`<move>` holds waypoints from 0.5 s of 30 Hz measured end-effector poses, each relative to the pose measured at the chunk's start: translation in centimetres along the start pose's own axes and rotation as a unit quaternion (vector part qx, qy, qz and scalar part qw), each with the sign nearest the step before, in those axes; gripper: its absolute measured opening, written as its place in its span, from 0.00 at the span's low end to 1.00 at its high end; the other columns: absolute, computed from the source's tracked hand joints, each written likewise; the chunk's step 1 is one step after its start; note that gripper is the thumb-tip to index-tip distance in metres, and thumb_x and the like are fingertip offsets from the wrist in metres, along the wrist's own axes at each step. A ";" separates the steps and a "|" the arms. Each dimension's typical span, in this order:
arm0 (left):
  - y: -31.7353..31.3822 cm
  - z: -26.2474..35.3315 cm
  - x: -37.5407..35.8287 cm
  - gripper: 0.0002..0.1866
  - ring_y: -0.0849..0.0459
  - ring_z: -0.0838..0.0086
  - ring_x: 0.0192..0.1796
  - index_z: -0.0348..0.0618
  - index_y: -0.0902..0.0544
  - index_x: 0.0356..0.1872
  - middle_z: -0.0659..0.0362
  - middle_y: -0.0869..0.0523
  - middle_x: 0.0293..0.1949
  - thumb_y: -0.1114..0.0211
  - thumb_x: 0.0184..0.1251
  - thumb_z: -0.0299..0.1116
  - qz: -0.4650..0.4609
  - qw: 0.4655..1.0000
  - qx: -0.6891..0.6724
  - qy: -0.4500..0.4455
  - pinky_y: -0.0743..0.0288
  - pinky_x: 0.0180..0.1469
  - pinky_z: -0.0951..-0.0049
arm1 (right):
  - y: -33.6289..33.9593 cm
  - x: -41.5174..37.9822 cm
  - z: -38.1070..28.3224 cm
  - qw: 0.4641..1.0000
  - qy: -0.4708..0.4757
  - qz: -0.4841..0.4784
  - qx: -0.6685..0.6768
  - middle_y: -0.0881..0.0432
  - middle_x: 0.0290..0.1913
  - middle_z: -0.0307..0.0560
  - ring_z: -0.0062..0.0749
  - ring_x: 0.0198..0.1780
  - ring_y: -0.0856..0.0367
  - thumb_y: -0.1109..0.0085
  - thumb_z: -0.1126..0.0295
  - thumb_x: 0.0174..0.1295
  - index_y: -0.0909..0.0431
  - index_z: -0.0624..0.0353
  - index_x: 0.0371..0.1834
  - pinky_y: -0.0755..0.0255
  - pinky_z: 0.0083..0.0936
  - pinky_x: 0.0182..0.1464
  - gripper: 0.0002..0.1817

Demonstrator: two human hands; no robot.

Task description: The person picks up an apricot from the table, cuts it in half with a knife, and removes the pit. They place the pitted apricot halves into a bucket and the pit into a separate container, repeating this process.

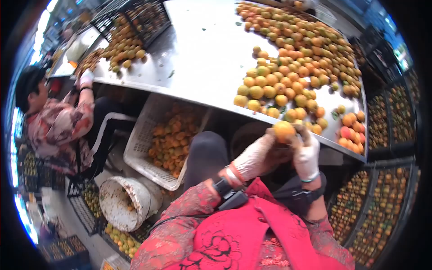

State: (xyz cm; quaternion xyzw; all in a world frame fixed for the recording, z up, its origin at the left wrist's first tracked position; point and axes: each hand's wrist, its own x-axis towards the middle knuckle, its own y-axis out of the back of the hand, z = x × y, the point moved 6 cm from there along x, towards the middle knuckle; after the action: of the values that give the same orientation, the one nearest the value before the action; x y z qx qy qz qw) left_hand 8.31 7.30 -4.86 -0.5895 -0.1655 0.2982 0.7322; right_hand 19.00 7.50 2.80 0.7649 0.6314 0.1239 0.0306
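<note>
Between my two hands is a round yellow-orange fruit, an apricot by its look (284, 131), raised just in front of the table's near edge. My left hand (257, 157), in a whitish work glove, grips it from the left with bent fingers. From the right, the fingers of my gloved right hand (307, 155) close against the same fruit. The undersides of both hands are in shadow. Just beyond them, many green-yellow to orange apricots (263, 81) lie spread over the white table (202, 54). A smaller group of redder ones (352, 132) sits at the table's right corner.
Below the table, left of my knees, stands a white crate (135, 150) of orange fruit pieces. A stained white bucket (118, 202) tilts beside it. Another person (63, 126) sits at the left near a black crate (150, 27) of fruit. Filled trays (382, 211) line the right.
</note>
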 end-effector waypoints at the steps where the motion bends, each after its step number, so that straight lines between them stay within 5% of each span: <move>1: -0.1 0.0 -0.7 0.30 0.29 0.63 0.65 0.46 0.33 0.68 0.55 0.26 0.63 0.54 0.78 0.58 -0.012 1.000 -0.007 0.015 0.37 0.70 0.59 | -0.3 -0.5 -0.8 0.996 0.054 0.000 -0.071 0.15 0.41 0.48 0.31 0.42 0.16 0.33 0.68 0.63 0.20 0.68 0.49 0.23 0.27 0.48 0.16; 3: -1.3 0.4 -1.5 0.31 0.30 0.60 0.67 0.44 0.34 0.70 0.53 0.29 0.67 0.50 0.77 0.56 -0.028 0.998 -0.053 0.002 0.43 0.74 0.54 | -0.3 -1.4 -1.4 0.983 0.123 -0.014 -0.136 0.15 0.43 0.54 0.38 0.43 0.15 0.29 0.63 0.60 0.20 0.69 0.51 0.23 0.28 0.48 0.22; 5: -2.4 1.1 -2.5 0.31 0.22 0.65 0.61 0.44 0.30 0.66 0.56 0.22 0.59 0.48 0.75 0.58 -0.014 0.999 0.024 -0.021 0.28 0.66 0.57 | -0.4 -2.2 -3.1 0.970 0.168 -0.011 -0.174 0.16 0.45 0.57 0.46 0.45 0.15 0.27 0.65 0.58 0.19 0.67 0.52 0.23 0.31 0.49 0.23; 11: -4.0 1.3 -4.6 0.23 0.18 0.68 0.55 0.42 0.33 0.66 0.54 0.22 0.58 0.47 0.79 0.44 0.035 0.986 0.158 -0.045 0.21 0.56 0.68 | 1.1 -5.3 -3.4 0.961 0.192 0.019 -0.198 0.16 0.41 0.52 0.38 0.40 0.16 0.29 0.64 0.60 0.19 0.66 0.54 0.23 0.27 0.45 0.22; 13: -4.5 1.3 -5.4 0.23 0.18 0.62 0.56 0.42 0.35 0.68 0.51 0.24 0.59 0.47 0.78 0.40 0.045 0.984 0.170 -0.023 0.22 0.59 0.62 | 1.8 -5.8 -1.4 0.991 -0.055 -0.003 0.124 0.18 0.33 0.43 0.26 0.32 0.19 0.33 0.63 0.66 0.20 0.66 0.55 0.24 0.20 0.36 0.20; 15: -4.4 0.9 -5.7 0.24 0.19 0.57 0.57 0.43 0.37 0.70 0.49 0.26 0.59 0.47 0.77 0.35 0.057 0.982 0.182 0.000 0.23 0.63 0.56 | 3.1 -5.7 -2.4 0.989 -0.088 0.008 0.121 0.26 0.20 0.34 0.17 0.21 0.29 0.47 0.55 0.75 0.21 0.63 0.54 0.36 0.14 0.25 0.21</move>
State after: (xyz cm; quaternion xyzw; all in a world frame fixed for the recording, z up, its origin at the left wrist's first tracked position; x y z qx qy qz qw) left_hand 4.47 3.77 0.25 -0.4546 -0.0747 0.3650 0.8090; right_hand 20.43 1.04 4.90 0.7760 0.6303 -0.0207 -0.0081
